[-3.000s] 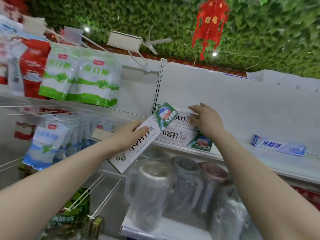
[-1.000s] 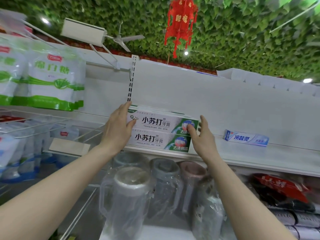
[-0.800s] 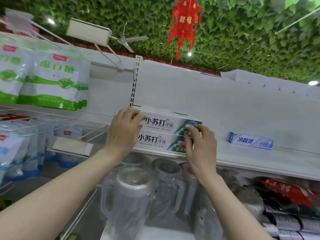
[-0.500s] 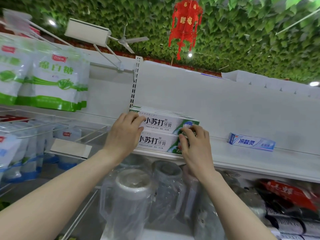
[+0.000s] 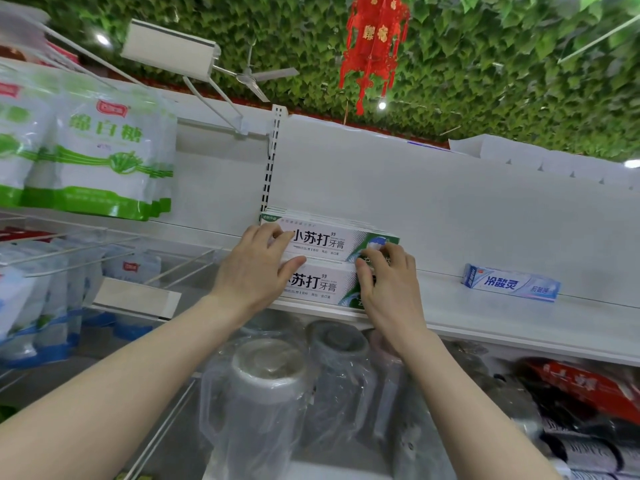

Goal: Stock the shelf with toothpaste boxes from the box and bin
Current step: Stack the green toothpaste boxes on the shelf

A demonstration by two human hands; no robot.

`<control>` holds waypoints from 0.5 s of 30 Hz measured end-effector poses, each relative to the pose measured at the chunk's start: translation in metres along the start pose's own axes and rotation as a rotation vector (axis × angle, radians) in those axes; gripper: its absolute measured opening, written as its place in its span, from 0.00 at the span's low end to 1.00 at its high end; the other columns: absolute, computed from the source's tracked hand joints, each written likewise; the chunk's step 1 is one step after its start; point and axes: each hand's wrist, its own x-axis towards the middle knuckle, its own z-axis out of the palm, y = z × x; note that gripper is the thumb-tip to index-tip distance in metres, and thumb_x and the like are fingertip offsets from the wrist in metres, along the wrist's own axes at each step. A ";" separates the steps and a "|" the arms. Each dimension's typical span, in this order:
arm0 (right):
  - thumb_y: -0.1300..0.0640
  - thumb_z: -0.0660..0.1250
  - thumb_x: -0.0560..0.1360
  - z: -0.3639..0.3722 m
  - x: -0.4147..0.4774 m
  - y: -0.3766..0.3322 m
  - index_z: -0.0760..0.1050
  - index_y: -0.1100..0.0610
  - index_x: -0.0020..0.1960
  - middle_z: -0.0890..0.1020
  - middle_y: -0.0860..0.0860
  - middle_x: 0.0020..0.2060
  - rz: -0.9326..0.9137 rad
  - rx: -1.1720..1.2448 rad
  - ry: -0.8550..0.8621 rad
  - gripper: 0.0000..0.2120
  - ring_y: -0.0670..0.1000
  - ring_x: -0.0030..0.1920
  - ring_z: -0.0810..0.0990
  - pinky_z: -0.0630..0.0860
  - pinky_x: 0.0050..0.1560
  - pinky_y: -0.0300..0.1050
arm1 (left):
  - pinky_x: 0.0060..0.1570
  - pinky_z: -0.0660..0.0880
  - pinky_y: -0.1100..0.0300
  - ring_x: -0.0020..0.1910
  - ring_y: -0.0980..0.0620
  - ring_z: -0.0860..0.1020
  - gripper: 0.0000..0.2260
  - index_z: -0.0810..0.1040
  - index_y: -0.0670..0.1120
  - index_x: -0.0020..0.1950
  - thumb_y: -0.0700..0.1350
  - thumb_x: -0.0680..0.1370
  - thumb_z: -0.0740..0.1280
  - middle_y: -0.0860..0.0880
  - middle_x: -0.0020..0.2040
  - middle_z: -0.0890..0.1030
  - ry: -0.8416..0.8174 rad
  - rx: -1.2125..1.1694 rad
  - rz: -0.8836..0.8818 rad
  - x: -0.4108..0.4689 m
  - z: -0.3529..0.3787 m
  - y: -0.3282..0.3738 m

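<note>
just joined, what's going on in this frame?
A person is stocking a white shelf. Both hands rest on a two-high stack of green-and-white toothpaste boxes at the shelf's left end: left hand on its left end, right hand on its right end. One blue toothpaste box lies apart, further right.

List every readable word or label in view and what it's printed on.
"小苏打 牙膏": upper toothpaste box
"苏打 牙膏": lower toothpaste box, first character hidden by left hand
"冷酸灵": blue toothpaste box
"绵白糖": green-and-white bag
Red lantern characters, small print: too blurred.
</note>
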 end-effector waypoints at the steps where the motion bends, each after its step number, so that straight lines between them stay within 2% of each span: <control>1: 0.51 0.58 0.82 0.001 0.000 -0.001 0.77 0.56 0.61 0.73 0.56 0.63 0.002 0.009 -0.002 0.15 0.58 0.64 0.67 0.63 0.65 0.47 | 0.55 0.74 0.51 0.60 0.46 0.72 0.29 0.74 0.44 0.67 0.62 0.79 0.51 0.46 0.61 0.75 -0.007 -0.008 -0.005 0.001 0.000 0.000; 9: 0.51 0.56 0.81 0.004 -0.001 -0.004 0.78 0.58 0.60 0.74 0.57 0.63 0.006 0.015 0.009 0.17 0.60 0.62 0.68 0.65 0.66 0.50 | 0.59 0.73 0.50 0.62 0.47 0.70 0.29 0.72 0.45 0.70 0.62 0.78 0.53 0.46 0.65 0.73 -0.056 -0.024 -0.021 0.003 -0.002 -0.002; 15: 0.53 0.57 0.83 -0.002 -0.003 -0.007 0.76 0.58 0.64 0.73 0.57 0.65 0.016 -0.020 -0.047 0.16 0.59 0.66 0.67 0.62 0.68 0.48 | 0.59 0.74 0.47 0.65 0.48 0.67 0.28 0.70 0.47 0.72 0.62 0.78 0.52 0.48 0.67 0.70 -0.132 -0.027 -0.033 0.000 -0.012 0.002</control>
